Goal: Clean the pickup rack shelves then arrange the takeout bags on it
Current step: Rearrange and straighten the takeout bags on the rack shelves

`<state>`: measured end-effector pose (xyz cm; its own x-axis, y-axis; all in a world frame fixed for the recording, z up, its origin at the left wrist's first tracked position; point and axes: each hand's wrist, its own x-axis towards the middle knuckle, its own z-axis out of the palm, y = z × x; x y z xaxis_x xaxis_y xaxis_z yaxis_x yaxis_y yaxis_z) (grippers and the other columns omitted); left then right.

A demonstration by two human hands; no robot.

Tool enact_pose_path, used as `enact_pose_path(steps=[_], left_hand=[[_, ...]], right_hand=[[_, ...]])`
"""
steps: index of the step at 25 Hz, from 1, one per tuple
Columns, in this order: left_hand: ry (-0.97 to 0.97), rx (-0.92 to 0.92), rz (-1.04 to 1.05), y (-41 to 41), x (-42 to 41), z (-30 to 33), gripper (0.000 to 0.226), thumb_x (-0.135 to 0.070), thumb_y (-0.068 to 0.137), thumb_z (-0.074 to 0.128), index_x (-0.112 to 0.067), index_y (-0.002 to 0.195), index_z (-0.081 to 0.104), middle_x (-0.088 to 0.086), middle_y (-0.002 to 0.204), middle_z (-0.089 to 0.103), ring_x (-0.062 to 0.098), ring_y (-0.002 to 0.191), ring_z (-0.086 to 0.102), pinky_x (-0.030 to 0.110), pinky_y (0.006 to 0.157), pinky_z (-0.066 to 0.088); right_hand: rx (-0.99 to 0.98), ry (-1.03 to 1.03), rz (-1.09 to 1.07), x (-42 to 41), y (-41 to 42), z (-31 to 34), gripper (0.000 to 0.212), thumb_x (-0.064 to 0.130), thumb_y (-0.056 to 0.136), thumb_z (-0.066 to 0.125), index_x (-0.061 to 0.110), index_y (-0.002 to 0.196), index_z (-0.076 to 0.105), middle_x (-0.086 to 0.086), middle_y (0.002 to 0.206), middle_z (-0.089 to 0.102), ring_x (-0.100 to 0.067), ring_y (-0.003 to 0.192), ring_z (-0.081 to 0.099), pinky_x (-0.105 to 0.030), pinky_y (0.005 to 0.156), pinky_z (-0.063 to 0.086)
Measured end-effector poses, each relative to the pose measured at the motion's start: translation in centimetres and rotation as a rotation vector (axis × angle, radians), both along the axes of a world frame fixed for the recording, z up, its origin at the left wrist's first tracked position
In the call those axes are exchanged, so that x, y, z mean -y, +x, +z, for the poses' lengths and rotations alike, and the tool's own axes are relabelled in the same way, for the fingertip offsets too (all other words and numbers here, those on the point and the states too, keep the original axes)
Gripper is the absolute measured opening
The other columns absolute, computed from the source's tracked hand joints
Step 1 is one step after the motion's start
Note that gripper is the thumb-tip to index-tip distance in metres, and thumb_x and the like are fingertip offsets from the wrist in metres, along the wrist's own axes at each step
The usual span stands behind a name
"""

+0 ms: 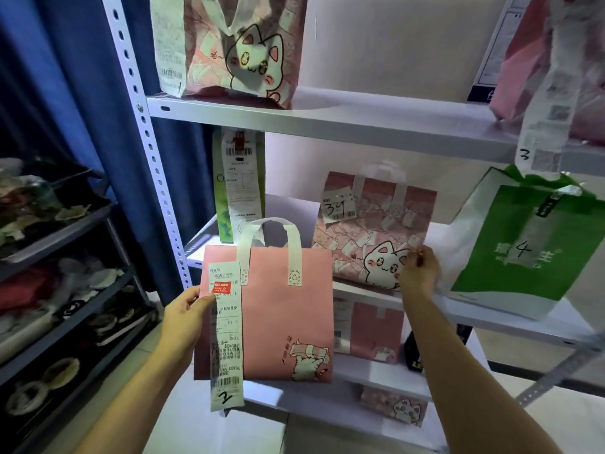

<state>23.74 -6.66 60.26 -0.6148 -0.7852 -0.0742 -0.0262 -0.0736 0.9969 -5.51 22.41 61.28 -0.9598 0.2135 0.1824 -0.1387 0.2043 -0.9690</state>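
My left hand [186, 317] grips the left edge of a plain pink takeout bag [278, 309] with white handles and a long receipt marked 2, held up in front of the white rack [360, 116]. My right hand [420, 271] pinches the right side of a pink cat-print bag [370, 244] tagged 34 that stands on the middle shelf [491, 314]. A green and white bag [520, 244] marked 4 leans at the right on the same shelf. A tall green bag [226, 204] with a receipt stands at the back left.
On the upper shelf stand a pink cat bag [242, 47] and another pink bag [553, 60] with a receipt marked 3. More pink bags [376, 332] sit on lower shelves. A dark rack [59, 290] full of clutter is at the left, with a blue curtain [65, 77] behind.
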Motion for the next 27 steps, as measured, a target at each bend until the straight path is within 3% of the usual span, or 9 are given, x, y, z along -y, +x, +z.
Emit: enact_pose_path(steps=[2, 3, 7, 12, 16, 19, 21, 24, 27], left_hand=[[0.000, 0.000, -0.021, -0.7, -1.1, 0.3, 0.018, -0.009, 0.096, 0.057, -0.013, 0.096, 0.074, 0.010, 0.093, 0.078, 0.028, 0.086, 0.073, 0.046, 0.082, 0.058], [-0.001, 0.001, -0.032, -1.1, -1.6, 0.6, 0.018, -0.009, 0.096, 0.057, -0.013, 0.096, 0.074, 0.009, 0.092, 0.078, 0.027, 0.085, 0.073, 0.046, 0.079, 0.058], [-0.008, 0.020, -0.065, -2.7, -3.4, 1.4, 0.015, -0.013, 0.096, 0.058, -0.014, 0.096, 0.073, 0.005, 0.087, 0.078, 0.022, 0.078, 0.076, 0.038, 0.069, 0.059], [0.001, 0.031, -0.120, -4.1, -4.8, 2.0, 0.014, -0.018, 0.096, 0.059, -0.016, 0.095, 0.073, 0.005, 0.088, 0.078, 0.023, 0.078, 0.076, 0.038, 0.065, 0.060], [0.037, 0.026, -0.145, -4.5, -5.0, 2.6, 0.016, -0.017, 0.098, 0.057, -0.018, 0.097, 0.073, 0.004, 0.090, 0.079, 0.022, 0.078, 0.077, 0.028, 0.055, 0.057], [0.049, 0.010, -0.171, -4.7, -4.8, 3.1, 0.018, -0.016, 0.097, 0.057, -0.020, 0.097, 0.074, 0.003, 0.092, 0.079, 0.020, 0.080, 0.076, 0.027, 0.055, 0.057], [0.050, -0.006, -0.197, -4.9, -4.9, 3.5, 0.017, -0.015, 0.097, 0.057, -0.021, 0.098, 0.074, 0.004, 0.095, 0.079, 0.023, 0.086, 0.076, 0.035, 0.066, 0.059], [0.048, -0.041, -0.226, -5.0, -5.0, 4.0, 0.017, -0.014, 0.097, 0.058, -0.019, 0.099, 0.074, 0.005, 0.096, 0.079, 0.025, 0.089, 0.076, 0.042, 0.078, 0.059], [0.072, -0.085, -0.255, -5.0, -5.0, 5.0, 0.018, -0.014, 0.097, 0.059, -0.020, 0.095, 0.075, 0.008, 0.095, 0.079, 0.028, 0.087, 0.076, 0.042, 0.074, 0.059]], right_hand=[[0.022, 0.111, 0.016, 0.6, -1.2, 0.0, 0.015, 0.020, 0.105, 0.049, 0.015, 0.100, 0.063, -0.009, 0.094, 0.071, -0.019, 0.073, 0.063, -0.015, 0.054, 0.053], [0.020, 0.169, 0.023, 0.9, -1.6, 0.0, 0.017, 0.020, 0.104, 0.051, 0.014, 0.101, 0.067, -0.010, 0.097, 0.072, -0.016, 0.069, 0.061, -0.012, 0.050, 0.047], [0.013, 0.190, 0.057, 1.9, -2.8, 0.6, 0.021, 0.021, 0.101, 0.056, 0.013, 0.105, 0.076, -0.009, 0.102, 0.077, -0.020, 0.077, 0.065, -0.027, 0.072, 0.053], [0.029, 0.199, 0.048, 2.5, -4.4, 0.9, 0.022, 0.018, 0.101, 0.054, 0.015, 0.112, 0.073, -0.009, 0.103, 0.076, -0.013, 0.067, 0.059, -0.007, 0.052, 0.038], [0.015, 0.234, 0.050, 2.4, -3.9, 0.8, 0.026, 0.030, 0.102, 0.053, 0.014, 0.118, 0.066, -0.009, 0.107, 0.074, -0.027, 0.088, 0.067, -0.028, 0.074, 0.049], [0.052, 0.198, 0.031, 1.7, -2.3, 1.5, 0.038, 0.041, 0.099, 0.057, 0.015, 0.126, 0.062, -0.006, 0.113, 0.072, -0.025, 0.097, 0.066, -0.029, 0.080, 0.048], [0.068, 0.121, 0.019, 1.0, -0.5, 2.1, 0.037, 0.034, 0.097, 0.061, 0.015, 0.129, 0.061, -0.006, 0.116, 0.069, -0.021, 0.096, 0.064, -0.025, 0.075, 0.046], [-0.013, 0.071, 0.056, 0.0, 3.6, 3.2, 0.024, 0.021, 0.099, 0.055, 0.011, 0.117, 0.067, -0.007, 0.109, 0.073, -0.020, 0.092, 0.066, -0.027, 0.075, 0.049], [-0.055, -0.087, 0.115, -0.5, 9.1, 4.8, 0.027, 0.024, 0.105, 0.049, 0.016, 0.096, 0.073, 0.001, 0.090, 0.077, -0.015, 0.082, 0.073, -0.027, 0.073, 0.058]])
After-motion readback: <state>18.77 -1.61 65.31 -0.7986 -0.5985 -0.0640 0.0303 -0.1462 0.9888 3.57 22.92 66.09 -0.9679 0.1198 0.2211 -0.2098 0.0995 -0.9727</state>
